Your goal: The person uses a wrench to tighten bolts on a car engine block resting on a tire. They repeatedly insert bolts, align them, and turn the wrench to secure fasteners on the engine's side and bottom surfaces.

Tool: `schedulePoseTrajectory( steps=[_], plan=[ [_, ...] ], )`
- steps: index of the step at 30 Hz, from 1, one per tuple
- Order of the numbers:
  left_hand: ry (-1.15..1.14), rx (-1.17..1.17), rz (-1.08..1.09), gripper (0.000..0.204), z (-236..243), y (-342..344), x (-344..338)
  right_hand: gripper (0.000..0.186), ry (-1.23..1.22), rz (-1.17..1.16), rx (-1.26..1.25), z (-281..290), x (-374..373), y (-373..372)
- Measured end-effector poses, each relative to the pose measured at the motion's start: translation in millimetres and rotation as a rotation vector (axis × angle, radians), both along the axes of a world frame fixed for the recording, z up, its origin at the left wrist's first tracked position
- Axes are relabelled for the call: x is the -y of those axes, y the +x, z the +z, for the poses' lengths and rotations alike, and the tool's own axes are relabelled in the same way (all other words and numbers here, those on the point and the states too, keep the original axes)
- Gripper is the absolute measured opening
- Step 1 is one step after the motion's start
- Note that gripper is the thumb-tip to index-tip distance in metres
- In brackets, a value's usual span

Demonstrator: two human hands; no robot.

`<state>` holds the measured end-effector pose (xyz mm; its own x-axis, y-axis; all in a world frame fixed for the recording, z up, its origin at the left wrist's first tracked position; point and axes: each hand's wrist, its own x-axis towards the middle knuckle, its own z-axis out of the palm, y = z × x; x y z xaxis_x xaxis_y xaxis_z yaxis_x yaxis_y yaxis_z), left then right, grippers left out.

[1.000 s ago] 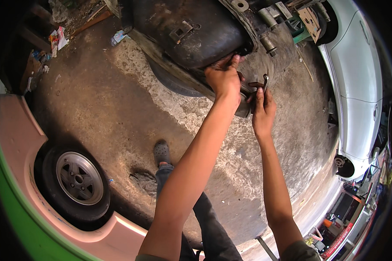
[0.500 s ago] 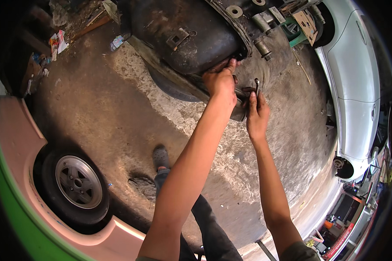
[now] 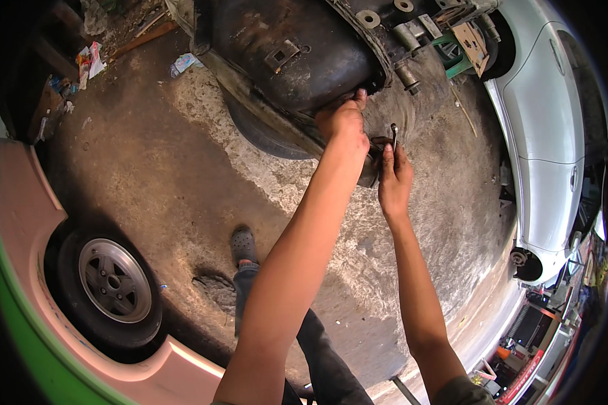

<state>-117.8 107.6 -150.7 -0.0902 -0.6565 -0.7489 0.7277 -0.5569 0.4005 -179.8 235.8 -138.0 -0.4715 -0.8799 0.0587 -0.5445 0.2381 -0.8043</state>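
Note:
A big dark, dirty metal shell (image 3: pixel 284 71) like a tank or body pan fills the top middle, with a small square bracket on it. My left hand (image 3: pixel 344 118) is at its lower right corner, fingers bent in under the rim, and what they grip is hidden. Just to the right and lower, my right hand (image 3: pixel 395 179) is closed around a small wrench (image 3: pixel 394 133), whose ring-like end points up. Beside the wrench, a dark metal beam end (image 3: pixel 369 172) sticks out below the shell.
Steel bushings (image 3: pixel 405 75) and a washer (image 3: pixel 367 19) lie top right by a green frame (image 3: pixel 458 62). A silver car (image 3: pixel 547 135) stands at the right. A pink and green car body with a wheel (image 3: pixel 115 280) is at lower left. A tire (image 3: pixel 260 131) lies under the beam.
The view has shifted slightly. Both hands keep nearly the same places at the shell; the wrench in my right hand stands a little more upright.

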Motion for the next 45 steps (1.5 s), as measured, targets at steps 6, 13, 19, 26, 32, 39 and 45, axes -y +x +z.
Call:
schedulePoseTrajectory(
  steps=[6,13,19,26,32,39,45],
  plan=[
    [0.044,-0.060,-0.092,0.012,-16,0,7,0.030,0.003,0.004,0.030,1,-2,-1],
    [0.103,-0.111,-0.202,0.007,15,22,-4,0.030,-0.044,-0.010,0.043,-1,-3,3],
    [0.022,-0.097,-0.131,0.010,26,20,-13,0.029,0.105,-0.040,0.111,3,-6,0],
    [0.031,0.013,-0.028,0.013,27,13,-9,0.029,-0.045,-0.007,0.046,-5,-4,2],
    [-0.006,-0.127,-0.163,0.010,17,21,-10,0.030,0.042,-0.047,0.066,-6,-6,0],
    [-0.032,-0.229,-0.172,0.013,9,24,-10,0.029,0.040,-0.057,0.120,-1,-5,5],
    [-0.095,-0.285,-0.138,0.019,13,32,-20,0.028,0.050,-0.071,0.179,-3,-5,4]
  ],
)
